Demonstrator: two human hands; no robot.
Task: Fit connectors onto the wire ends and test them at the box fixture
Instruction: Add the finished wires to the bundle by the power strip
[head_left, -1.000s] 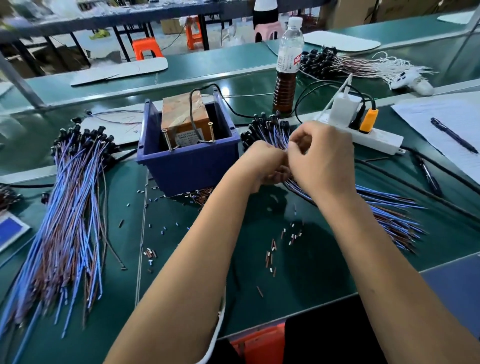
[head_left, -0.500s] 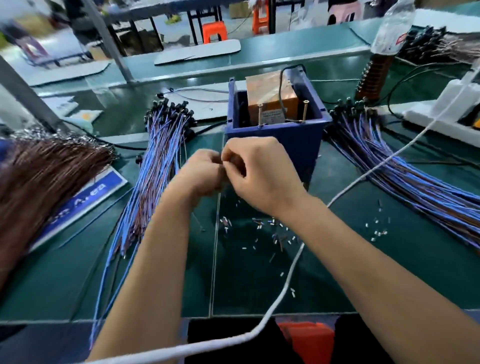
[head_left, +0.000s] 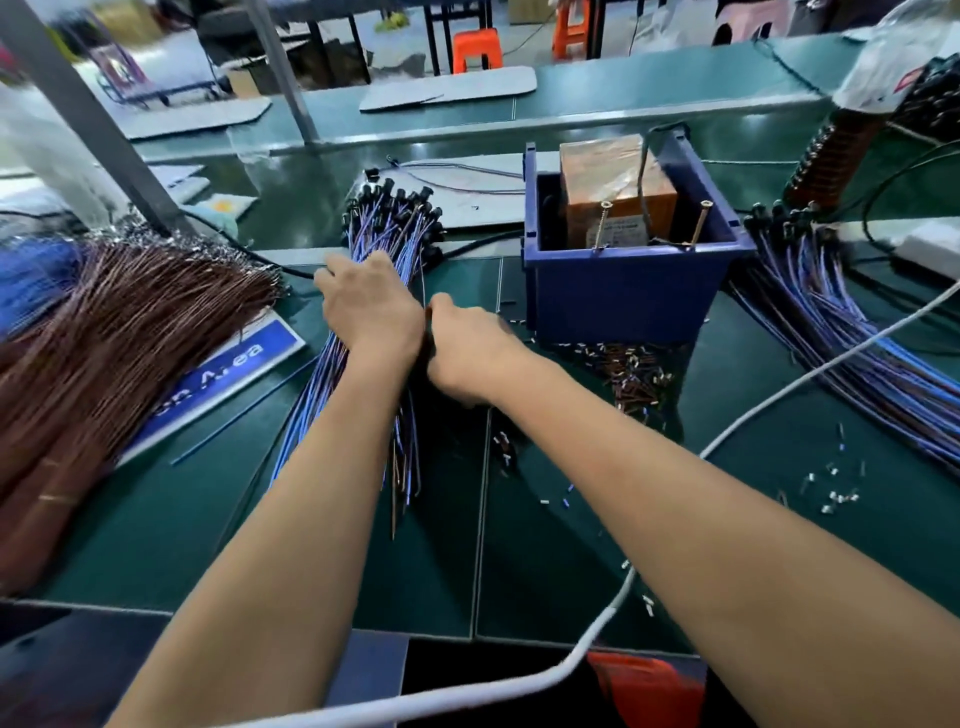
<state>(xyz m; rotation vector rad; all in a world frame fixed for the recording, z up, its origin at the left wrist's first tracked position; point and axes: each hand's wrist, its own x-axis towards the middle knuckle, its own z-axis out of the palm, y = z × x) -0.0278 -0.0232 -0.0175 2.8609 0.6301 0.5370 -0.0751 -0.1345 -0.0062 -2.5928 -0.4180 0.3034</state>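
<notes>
My left hand (head_left: 370, 307) lies on top of the left bundle of blue and brown wires (head_left: 384, 244). Its fingers bend down into the bundle, out of sight. That bundle's black connectors fan out at its far end. My right hand (head_left: 464, 345) is right beside it with fingers curled, and a thin wire (head_left: 423, 288) rises from its thumb between the two hands. The blue box fixture (head_left: 623, 283) stands just right of my hands, with an orange-brown block and two upright screws inside. A second blue wire bundle (head_left: 841, 332) lies right of the box.
A thick sheaf of brown wires (head_left: 119, 332) covers the left side, over a blue sign (head_left: 228, 374). Small loose sleeves (head_left: 636, 376) litter the green mat in front of the box. A white cable (head_left: 769, 405) crosses the right. A bottle (head_left: 852, 140) stands far right.
The view and both hands have swung left, from the right bundle past the box to the left bundle. My left hand has come down onto the left bundle.
</notes>
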